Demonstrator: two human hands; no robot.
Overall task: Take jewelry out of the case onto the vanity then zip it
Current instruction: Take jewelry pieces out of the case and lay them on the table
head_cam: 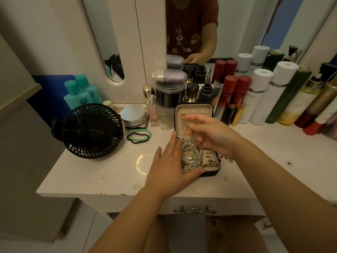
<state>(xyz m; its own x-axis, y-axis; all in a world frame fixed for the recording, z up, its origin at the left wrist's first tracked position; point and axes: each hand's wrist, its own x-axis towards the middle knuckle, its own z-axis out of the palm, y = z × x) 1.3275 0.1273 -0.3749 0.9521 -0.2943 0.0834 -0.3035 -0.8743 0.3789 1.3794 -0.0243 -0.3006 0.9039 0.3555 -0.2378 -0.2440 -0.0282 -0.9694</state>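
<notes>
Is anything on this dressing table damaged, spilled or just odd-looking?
Yes, small things. The vanity has a chipped front edge with brownish marks, and yellowish smears near the jewelry case. A lavender bottle lies sideways on top of a clear jar. A few beads sit loose right of the case.

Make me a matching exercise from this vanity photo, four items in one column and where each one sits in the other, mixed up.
Items:
1. black fan
2. hair ties
3. jewelry case
4. red-capped bottles

Places:
A. under both hands
B. far left of the vanity
C. back row, right of the open case lid
D. flat on the top between fan and case

Pairs: 1-B, 2-D, 3-A, 4-C
</notes>
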